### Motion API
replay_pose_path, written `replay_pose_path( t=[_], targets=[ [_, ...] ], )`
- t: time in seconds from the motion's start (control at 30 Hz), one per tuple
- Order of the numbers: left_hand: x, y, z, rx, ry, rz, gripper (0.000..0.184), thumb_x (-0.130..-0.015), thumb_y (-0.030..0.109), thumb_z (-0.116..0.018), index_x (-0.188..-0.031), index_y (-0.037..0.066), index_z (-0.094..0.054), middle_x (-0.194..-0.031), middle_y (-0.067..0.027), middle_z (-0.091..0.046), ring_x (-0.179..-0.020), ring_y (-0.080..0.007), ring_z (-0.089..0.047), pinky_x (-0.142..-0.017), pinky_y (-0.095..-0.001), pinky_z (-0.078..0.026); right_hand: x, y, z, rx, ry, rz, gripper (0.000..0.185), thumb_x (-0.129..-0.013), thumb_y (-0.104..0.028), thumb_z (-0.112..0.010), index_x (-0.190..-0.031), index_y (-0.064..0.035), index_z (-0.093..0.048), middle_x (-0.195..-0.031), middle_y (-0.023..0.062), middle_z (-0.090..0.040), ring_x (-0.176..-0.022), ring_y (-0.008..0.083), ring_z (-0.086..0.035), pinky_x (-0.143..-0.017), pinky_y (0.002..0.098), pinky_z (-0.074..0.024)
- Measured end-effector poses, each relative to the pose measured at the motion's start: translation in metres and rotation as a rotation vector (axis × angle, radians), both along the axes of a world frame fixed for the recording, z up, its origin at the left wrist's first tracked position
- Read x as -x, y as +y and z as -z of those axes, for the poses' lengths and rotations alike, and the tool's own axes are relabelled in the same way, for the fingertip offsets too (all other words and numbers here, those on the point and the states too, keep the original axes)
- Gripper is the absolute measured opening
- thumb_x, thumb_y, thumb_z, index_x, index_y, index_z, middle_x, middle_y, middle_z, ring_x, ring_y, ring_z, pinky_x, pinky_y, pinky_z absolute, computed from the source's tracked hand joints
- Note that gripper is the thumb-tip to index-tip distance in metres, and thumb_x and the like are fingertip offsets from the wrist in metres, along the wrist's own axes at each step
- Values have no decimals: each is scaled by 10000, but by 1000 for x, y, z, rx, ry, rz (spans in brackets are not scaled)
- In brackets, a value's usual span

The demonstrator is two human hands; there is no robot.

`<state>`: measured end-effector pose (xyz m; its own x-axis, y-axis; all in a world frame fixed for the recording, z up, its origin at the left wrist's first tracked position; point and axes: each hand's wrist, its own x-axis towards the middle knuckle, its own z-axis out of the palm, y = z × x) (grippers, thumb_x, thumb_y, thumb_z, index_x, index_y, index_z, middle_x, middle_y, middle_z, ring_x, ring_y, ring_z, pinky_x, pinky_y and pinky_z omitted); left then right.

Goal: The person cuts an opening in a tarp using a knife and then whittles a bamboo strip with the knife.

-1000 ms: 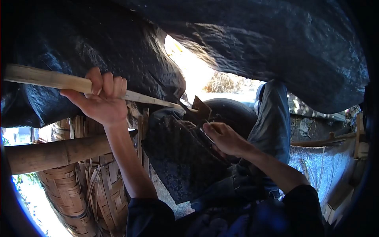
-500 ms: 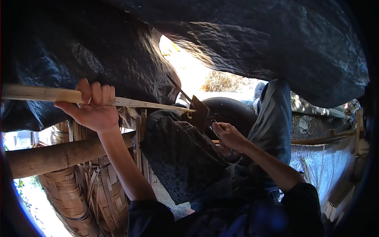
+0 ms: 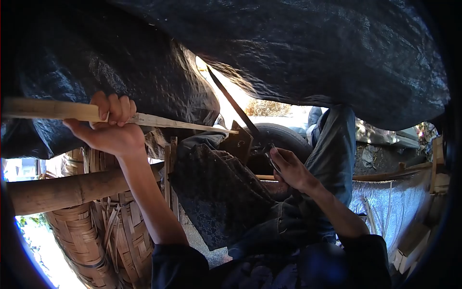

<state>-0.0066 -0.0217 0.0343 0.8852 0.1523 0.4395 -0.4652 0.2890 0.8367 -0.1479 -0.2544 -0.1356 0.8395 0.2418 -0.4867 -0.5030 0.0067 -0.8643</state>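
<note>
My left hand [image 3: 113,123] is closed around a long pale bamboo strip [image 3: 166,124], which runs from the left edge across to a flat brown pad [image 3: 236,144] by my knee. My right hand [image 3: 292,168] is wrapped around the handle of a knife. The long dark knife blade [image 3: 231,101] points up and to the left, past the strip's far end. Between hand and blade, part of the knife is hard to see against the dark tire. A dark cloth [image 3: 216,188] lies across my leg beneath the strip's end.
A black tarp [image 3: 313,53] hangs low overhead. A thick bamboo pole [image 3: 72,190] crosses at left above woven baskets [image 3: 79,236]. Ahead stands a tire [image 3: 281,137]; at right are a shiny sheet [image 3: 390,202] and wood blocks [image 3: 411,250].
My right hand has moved slightly right and toward me. More of the knife blade now shows, clear of the brown pad and reaching higher. My left hand has barely shifted.
</note>
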Motion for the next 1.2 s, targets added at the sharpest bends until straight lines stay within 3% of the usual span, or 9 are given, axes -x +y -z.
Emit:
replay_pose_path(
  t=[0.13,0.23,0.33,0.4,0.53,0.7,0.87,0.97,1.2],
  targets=[
    [-8,0,13,48,40,-16,623,-847,695,-175,-555,154,-279,-441,34,-202,-407,-76,-127,-401,-229,-88,5,-3,4,-13,32,22,500,-930,-499,-315,-747,-48,-429,-451,21,-402,-338,93,-425,-338,258,-363],
    [-6,4,11,-15,-35,78,586,-884,626,-210,-568,140,-297,-474,18,-234,-438,-94,-181,-434,-239,-179,9,-3,6,-26,36,29,504,-925,-509,-317,-745,-50,-426,-454,19,-402,-339,95,-425,-340,258,-363],
    [-6,1,6,45,75,173,557,-901,577,-251,-565,137,-302,-502,3,-259,-471,-110,-226,-478,-251,-215,10,-2,10,-27,35,23,509,-923,-515,-317,-742,-52,-424,-455,18,-403,-339,96,-422,-345,253,-361],
    [-17,13,7,62,286,413,536,-902,544,-294,-557,134,-310,-524,-11,-283,-498,-124,-260,-511,-266,-231,11,0,11,-23,31,17,511,-922,-517,-317,-742,-51,-423,-455,18,-403,-338,96,-421,-347,251,-361],
    [-26,15,19,66,151,527,524,-915,481,-306,-512,147,-298,-468,9,-267,-441,-100,-239,-461,-243,-212,11,6,8,-58,22,-27,518,-923,-518,-312,-745,-45,-427,-454,23,-404,-344,95,-422,-351,250,-361],
    [-28,12,23,70,203,466,532,-911,481,-275,-487,163,-236,-434,23,-215,-402,-84,-165,-441,-249,-166,2,12,-5,-105,3,-90,522,-923,-520,-311,-753,-39,-421,-453,23,-392,-353,96,-430,-349,252,-365],
    [-23,14,27,59,169,594,479,-925,342,-251,-486,160,-197,-420,15,-182,-395,-99,-124,-447,-274,-153,-18,11,-28,-227,54,-120,528,-923,-530,-289,-769,-44,-427,-476,18,-395,-364,93,-442,-359,260,-394],
    [-21,13,27,77,189,558,473,-928,324,-246,-486,161,-196,-418,13,-183,-393,-102,-114,-443,-278,-148,-24,22,6,-207,116,-289,522,-936,-510,-255,-773,-44,-426,-482,16,-398,-368,79,-443,-366,253,-412],
    [-23,26,29,100,169,550,478,-930,316,-239,-481,157,-197,-411,14,-176,-398,-106,-104,-440,-283,-142,-37,0,-34,-66,33,-257,530,-931,-522,-241,-846,-41,-446,-471,-17,-398,-361,66,-440,-336,226,-407]
  ],
)
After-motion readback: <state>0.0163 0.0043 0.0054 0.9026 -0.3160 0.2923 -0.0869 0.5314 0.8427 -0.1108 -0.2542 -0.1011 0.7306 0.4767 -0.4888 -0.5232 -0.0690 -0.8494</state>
